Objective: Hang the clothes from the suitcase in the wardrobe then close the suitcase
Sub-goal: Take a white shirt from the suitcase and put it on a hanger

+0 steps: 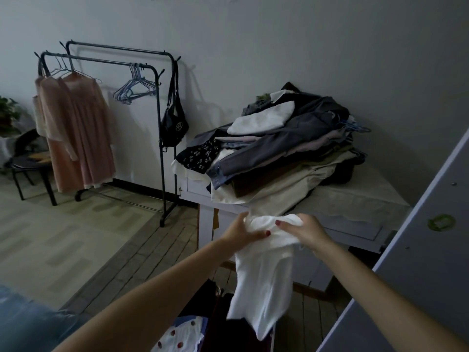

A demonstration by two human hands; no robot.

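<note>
A white garment (264, 278) hangs in the air at lower centre. My left hand (243, 231) grips its top edge on the left and my right hand (308, 232) grips it on the right. Below it lies the open suitcase (225, 313), dark inside, with a white cloth with red dots (180, 336) in it. A black clothes rack (162, 138) stands at the far left wall. On it hang pink dresses (81, 133), several empty wire hangers (134, 90) and a black bag (175, 125).
A white table (355, 199) right behind the garment carries a high pile of folded clothes (284, 148). A grey panel (418, 250) leans along the right edge. A dark chair (30, 163) and a plant (9, 110) stand at far left.
</note>
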